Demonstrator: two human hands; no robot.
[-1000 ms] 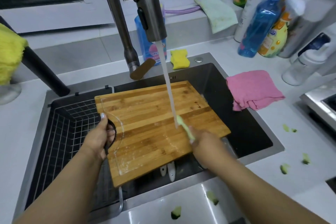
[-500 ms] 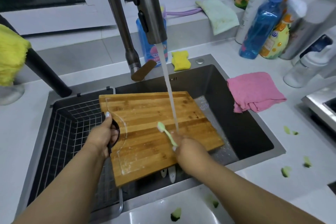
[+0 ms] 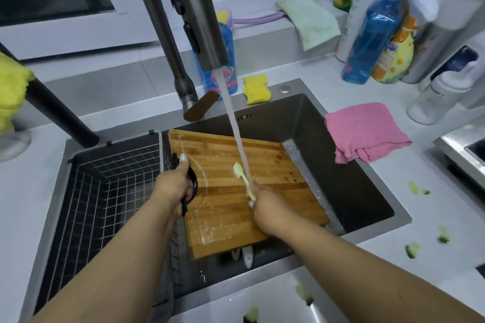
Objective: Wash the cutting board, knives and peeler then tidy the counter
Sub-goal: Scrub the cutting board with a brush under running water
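Sink (image 3: 349, 139): cutting board (image 3: 236, 207) between hands.

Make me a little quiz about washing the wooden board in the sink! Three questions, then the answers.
1. True or false: water from the faucet is running onto the cutting board.
2. Which hand holds the pale green brush? A) left hand B) right hand C) neither
3. Fill in: the cloth lying on the counter right of the sink is coloured ____.

Key: 1 true. 2 B; the left hand grips the board's dark handle at its edge. 3 pink, the pink cloth.
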